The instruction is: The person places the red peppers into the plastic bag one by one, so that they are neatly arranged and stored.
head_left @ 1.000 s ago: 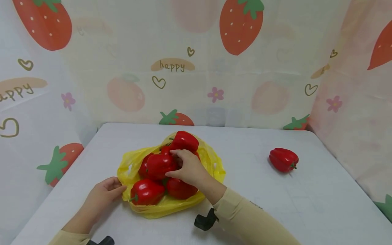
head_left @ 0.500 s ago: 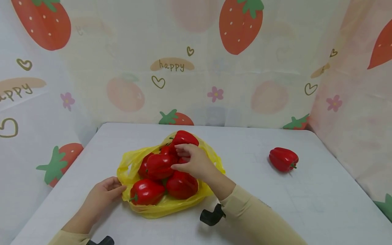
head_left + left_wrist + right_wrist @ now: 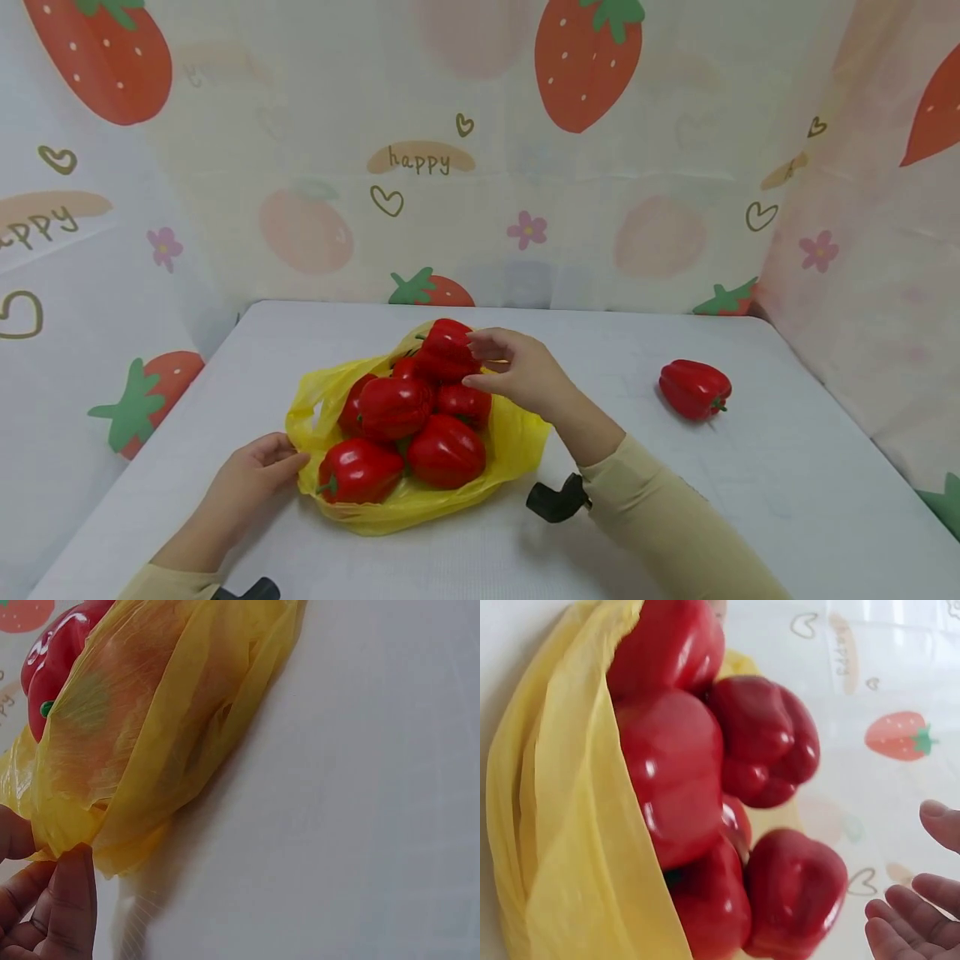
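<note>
A yellow plastic bag (image 3: 390,518) lies with its mouth open on the white table, and several red bell peppers (image 3: 395,407) are heaped in it. My left hand (image 3: 251,483) pinches the bag's left edge between thumb and fingers, which the left wrist view shows close up. Above the bag's right side, my right hand (image 3: 525,375) is held with thumb and fingers apart and nothing between them. Its fingertips overlap the topmost bell pepper (image 3: 447,350) in the head view; the right wrist view shows the hand (image 3: 922,915) apart from the peppers.
One red bell pepper (image 3: 694,391) lies alone on the table (image 3: 750,500), right of the bag. Printed cloth (image 3: 480,225) with strawberries and hearts stands behind the table and at both sides. A black piece (image 3: 558,498) sticks out at the right wrist.
My right hand has drawn away from a pepper in the middle of the heap, moving right and slightly up. More of the peppers now shows. The left hand stays at the bag's edge.
</note>
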`<control>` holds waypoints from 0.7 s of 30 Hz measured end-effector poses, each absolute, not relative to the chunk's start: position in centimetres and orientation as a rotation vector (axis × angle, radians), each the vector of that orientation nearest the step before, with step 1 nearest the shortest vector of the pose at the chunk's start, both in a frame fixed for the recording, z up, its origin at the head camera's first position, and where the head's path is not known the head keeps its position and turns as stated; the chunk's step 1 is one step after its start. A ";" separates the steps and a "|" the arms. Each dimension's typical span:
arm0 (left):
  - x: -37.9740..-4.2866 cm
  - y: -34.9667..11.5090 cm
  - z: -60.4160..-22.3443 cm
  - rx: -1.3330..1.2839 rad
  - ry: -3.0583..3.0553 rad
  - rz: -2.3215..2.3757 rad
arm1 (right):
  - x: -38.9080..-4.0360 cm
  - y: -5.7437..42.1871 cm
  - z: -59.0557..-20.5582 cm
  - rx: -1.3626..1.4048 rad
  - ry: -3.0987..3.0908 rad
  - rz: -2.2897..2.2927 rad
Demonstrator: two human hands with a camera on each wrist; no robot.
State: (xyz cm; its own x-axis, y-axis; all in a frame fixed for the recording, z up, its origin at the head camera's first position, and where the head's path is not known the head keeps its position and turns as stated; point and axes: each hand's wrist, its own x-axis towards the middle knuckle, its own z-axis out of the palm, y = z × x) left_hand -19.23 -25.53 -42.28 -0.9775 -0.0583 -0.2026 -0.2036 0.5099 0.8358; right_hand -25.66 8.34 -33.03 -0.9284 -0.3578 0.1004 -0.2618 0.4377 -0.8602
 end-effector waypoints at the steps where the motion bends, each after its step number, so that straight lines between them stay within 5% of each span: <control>1: -19.2 -25.5 -42.3 -0.227 2.594 1.473 | -25.8 8.8 -32.9 -0.557 2.586 -1.517; 21: -19.6 -25.7 -42.5 -0.205 2.545 1.549 | -27.9 19.4 -32.1 -0.388 2.772 -1.502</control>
